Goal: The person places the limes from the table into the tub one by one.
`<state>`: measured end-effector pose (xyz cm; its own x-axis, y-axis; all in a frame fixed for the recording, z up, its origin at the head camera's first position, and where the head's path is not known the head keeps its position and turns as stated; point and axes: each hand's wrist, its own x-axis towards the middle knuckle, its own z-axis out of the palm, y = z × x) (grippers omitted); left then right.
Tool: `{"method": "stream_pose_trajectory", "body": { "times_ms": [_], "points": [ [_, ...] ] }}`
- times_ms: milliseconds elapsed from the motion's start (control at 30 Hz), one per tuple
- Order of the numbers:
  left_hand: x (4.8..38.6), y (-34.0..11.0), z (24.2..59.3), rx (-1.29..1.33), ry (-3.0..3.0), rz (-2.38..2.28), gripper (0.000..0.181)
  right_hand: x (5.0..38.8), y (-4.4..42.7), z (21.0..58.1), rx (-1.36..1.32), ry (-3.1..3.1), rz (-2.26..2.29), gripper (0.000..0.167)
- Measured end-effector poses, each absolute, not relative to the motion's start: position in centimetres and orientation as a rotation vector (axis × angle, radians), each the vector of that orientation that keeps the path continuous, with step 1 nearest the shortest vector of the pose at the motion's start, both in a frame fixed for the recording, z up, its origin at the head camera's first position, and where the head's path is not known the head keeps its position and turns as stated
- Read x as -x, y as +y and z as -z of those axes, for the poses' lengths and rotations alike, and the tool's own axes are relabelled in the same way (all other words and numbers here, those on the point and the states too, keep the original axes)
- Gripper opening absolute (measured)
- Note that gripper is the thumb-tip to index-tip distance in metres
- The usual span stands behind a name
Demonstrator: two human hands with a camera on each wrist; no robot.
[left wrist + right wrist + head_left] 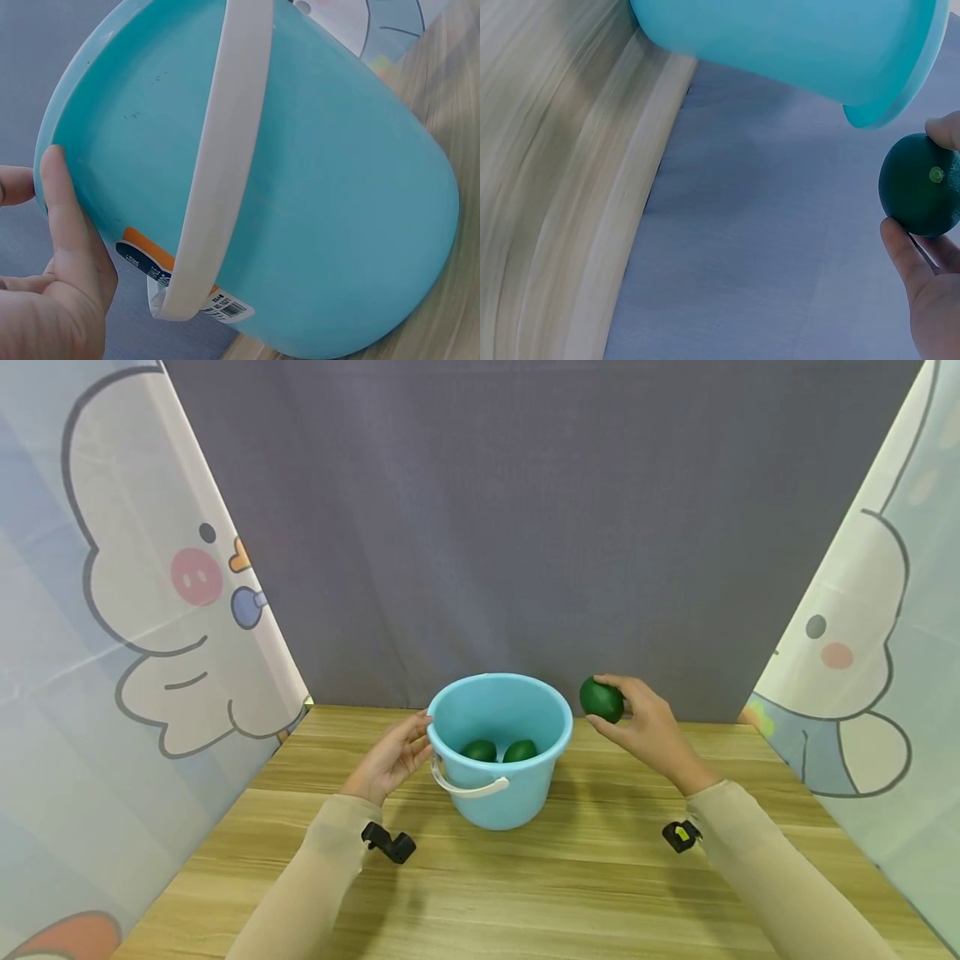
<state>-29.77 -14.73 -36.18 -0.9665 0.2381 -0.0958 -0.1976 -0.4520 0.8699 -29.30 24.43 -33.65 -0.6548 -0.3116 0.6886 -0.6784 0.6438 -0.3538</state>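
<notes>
A light blue bucket (501,793) stands upright on the wooden table, its white handle (468,791) hanging down at the front left. Two dark green fruits, one on the left (480,750) and one on the right (520,751), lie inside it. At the bucket's left rim, my left hand (393,756) pinches the edge between its fingers, as the left wrist view shows. My right hand (652,727) holds another dark green, smooth, rounded fruit (919,187) between thumb and fingertips. That fruit is in the air, to the right of the rim and apart from it.
The wooden table (480,893) reaches back to a dark grey curtain (487,527). Light cloths with cartoon animals hang at the left (142,568) and right (847,635). A label (229,306) is stuck on the bucket's side.
</notes>
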Motion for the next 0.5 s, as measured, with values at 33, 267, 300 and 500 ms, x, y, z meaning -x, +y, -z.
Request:
{"method": "stream_pose_trajectory", "body": {
  "times_ms": [33, 267, 300, 500],
  "points": [
    [29.76, -14.73, 36.17, -0.061, 1.473, -2.479, 0.025, 29.29, 24.4, 33.58, -0.769, -2.275, -0.815, 0.06],
    [29.72, -14.73, 36.15, -0.08, 1.493, -2.463, 0.03, 29.1, 24.07, 33.21, -0.786, -2.28, -0.825, 0.06],
    [29.72, -14.73, 36.15, -0.082, 1.496, -2.461, 0.032, 29.09, 24.03, 33.16, -0.789, -2.278, -0.826, 0.06],
    [29.66, -14.72, 36.13, -0.083, 1.493, -2.46, 0.035, 29.1, 23.73, 32.77, -0.805, -2.268, -0.817, 0.062]
  ]
}}
